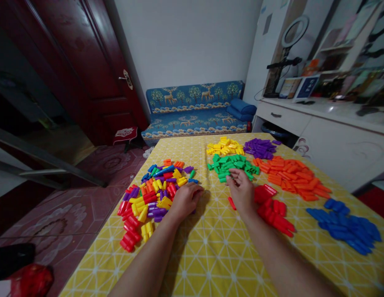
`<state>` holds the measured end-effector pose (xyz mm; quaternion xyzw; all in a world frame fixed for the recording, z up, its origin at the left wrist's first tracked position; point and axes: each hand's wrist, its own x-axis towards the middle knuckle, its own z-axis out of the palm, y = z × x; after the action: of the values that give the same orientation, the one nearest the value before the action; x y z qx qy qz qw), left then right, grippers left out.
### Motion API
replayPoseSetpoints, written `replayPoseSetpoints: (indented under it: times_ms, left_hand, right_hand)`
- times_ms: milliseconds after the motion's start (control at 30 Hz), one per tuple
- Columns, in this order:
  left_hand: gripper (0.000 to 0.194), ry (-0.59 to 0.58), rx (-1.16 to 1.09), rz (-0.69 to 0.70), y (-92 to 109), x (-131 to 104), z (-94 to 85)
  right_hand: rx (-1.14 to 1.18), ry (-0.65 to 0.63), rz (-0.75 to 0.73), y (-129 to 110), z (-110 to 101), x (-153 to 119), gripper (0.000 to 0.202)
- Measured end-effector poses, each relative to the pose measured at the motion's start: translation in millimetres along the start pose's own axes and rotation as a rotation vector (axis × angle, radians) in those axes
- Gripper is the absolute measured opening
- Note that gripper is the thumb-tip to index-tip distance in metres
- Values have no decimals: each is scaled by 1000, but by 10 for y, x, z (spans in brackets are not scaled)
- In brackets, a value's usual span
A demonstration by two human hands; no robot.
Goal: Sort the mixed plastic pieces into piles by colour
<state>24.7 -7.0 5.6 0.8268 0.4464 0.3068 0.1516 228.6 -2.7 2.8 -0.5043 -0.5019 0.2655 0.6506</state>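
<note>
My left hand (187, 198) rests at the right edge of a mixed heap of coloured plastic pieces (150, 198), with red, yellow, purple, orange, blue and green among them. Its fingers curl downward, and what lies under them is hidden. Over the near edge of the green pile (230, 163), my right hand (242, 192) pinches thumb and forefinger at a small green plastic piece (223, 178). Red pieces (276, 214) lie beside and partly behind the right wrist. One loose red piece (232, 203) sits just left of that wrist.
Single-colour piles of yellow (225, 146), purple (260, 148), orange (295, 177) and blue pieces (346, 225) spread over the table's right half. A yellow patterned cloth (207, 260) covers the table. Behind stand a blue sofa (192, 119) and, right, a white cabinet (340, 140).
</note>
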Motion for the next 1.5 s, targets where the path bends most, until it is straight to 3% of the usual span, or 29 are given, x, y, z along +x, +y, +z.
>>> replayPoseSetpoints:
  times_ms: [133,200,333,400,500,567,633,733,867,933,1033,1167,1367,1500]
  left_hand:
    - [20,-4,10,-2,6,2,3]
    - [19,-3,10,-9,9,3,3]
    - [20,-7,4,-10,14,5,2]
    - [21,-7,7,-8,17,6,2]
    - [21,-9,16,-12,21,9,3]
    - [21,-7,14,-11,22,9,7]
    - [21,21,0,-3,24,7,10]
    - [22,163,51,-29,41,-2,1]
    - [29,330,314,-224,82,-12,-27]
    - [43,289,382,-281,97,-7,-29]
    - [58,158,402,-260,104,12,-19]
    - [49,53,398,-211,89,33,-20]
    - [36,58,301,-161,59,33,-43]
    - [26,69,195,-90,67,28,-40]
  right_hand:
    - [-5,-90,120,128,-101,181,27]
    - [-87,-147,112,152,-96,179,28]
    - [-374,-141,-135,56,-48,96,30]
    - [-511,-208,-237,-7,-24,52,23]
    - [-741,-364,-295,-17,17,-8,17]
    - [-871,-380,-312,34,53,-54,18]
    - [-938,-353,-335,89,103,-118,32]
    - [-886,-359,-388,107,211,-263,44]
    - [-714,-457,-390,57,387,-494,58]
    - [-640,-480,-347,66,448,-567,70]
    - [-567,-485,-293,122,472,-584,74]
    - [-514,-485,-257,164,444,-526,65]
    - [-481,-496,-284,75,422,-481,69]
    - [-509,-474,-259,-18,396,-451,55]
